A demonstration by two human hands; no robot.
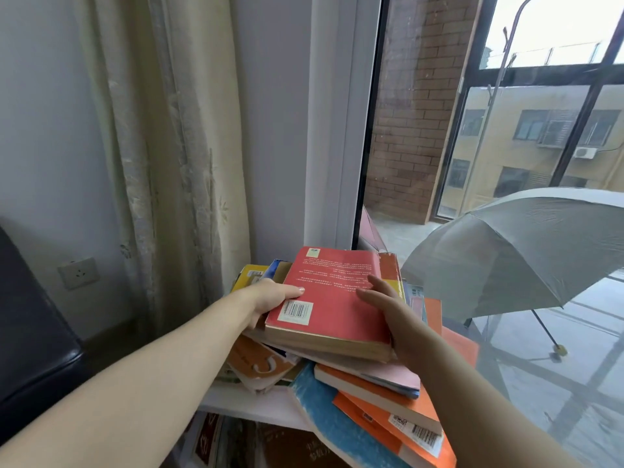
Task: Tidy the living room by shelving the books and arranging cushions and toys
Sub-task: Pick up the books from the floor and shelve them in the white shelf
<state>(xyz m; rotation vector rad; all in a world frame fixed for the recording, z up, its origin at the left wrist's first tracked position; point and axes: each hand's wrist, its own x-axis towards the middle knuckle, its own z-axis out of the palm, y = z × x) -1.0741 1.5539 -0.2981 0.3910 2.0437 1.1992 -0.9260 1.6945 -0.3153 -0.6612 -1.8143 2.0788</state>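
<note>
Holding the red book (337,298) from both sides, on top of a loose heap of books (368,376) piled on the white shelf (236,403). Pinching the book's left long edge with the left hand (270,295), thumb lying flat on the cover just above the barcode, the other fingers tucked underneath and hidden. Pressing the right hand (391,305) onto the cover by the spine, 2 visible digits lying straight and slightly spread, the heel of the hand hugging the near right corner, no curl showing.

Running away from the body toward the back of the shelf, the book's long axis, with 1 hand on each long edge and neither clearly nearer. Judging from that: lifting straight up and toward the body looking like the coming move, the left pinch carrying, the right hand steadying.

Slanting off the front of the shelf, an orange book (381,420) and a blue book (324,410), likely to slide if the heap gets nudged. Showing below the shelf board, more books, partly hidden.
</note>
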